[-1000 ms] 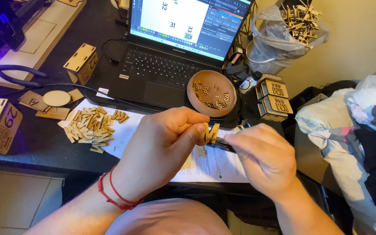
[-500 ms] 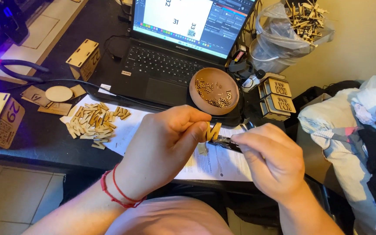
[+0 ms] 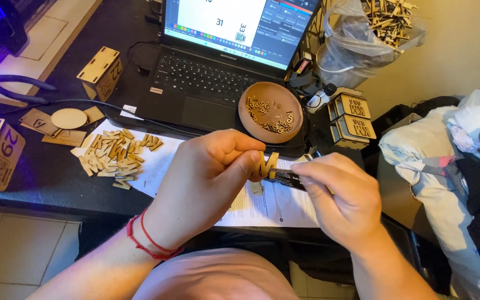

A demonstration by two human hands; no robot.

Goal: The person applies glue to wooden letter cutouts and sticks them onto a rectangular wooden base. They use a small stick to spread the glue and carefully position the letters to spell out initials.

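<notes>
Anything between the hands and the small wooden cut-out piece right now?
Nothing visible. The left hand pinches the wooden piece in its fingertips; the right hand brings a thin dark tool right against it.

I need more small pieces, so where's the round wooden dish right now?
In the head view, the round wooden dish sits on the dark desk right of centre, against the laptop's front right corner, left of the two small stacked wooden boxes.
</notes>
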